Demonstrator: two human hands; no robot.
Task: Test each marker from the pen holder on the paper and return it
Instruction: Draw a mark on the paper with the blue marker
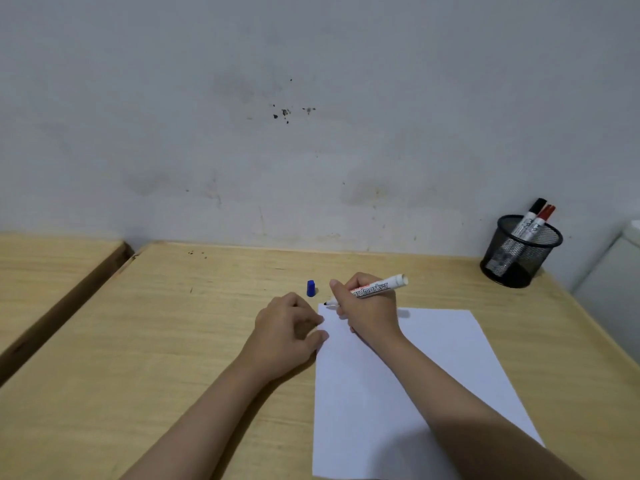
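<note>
My right hand (367,310) grips a white marker (377,288) with its cap off, the dark tip at the top left corner of the white paper (398,386). The marker's blue cap (311,288) stands on the desk just beyond that corner. My left hand (289,327) rests on the desk with loosely curled fingers, its fingertips pressing the paper's left edge. At the back right, a black mesh pen holder (519,258) holds a black-capped marker (531,216) and a red-capped marker (542,220).
The wooden desk (173,341) meets a stained grey wall at the back. A second wooden surface (41,265) lies to the left across a dark gap. A white object (616,271) stands at the right edge beside the pen holder.
</note>
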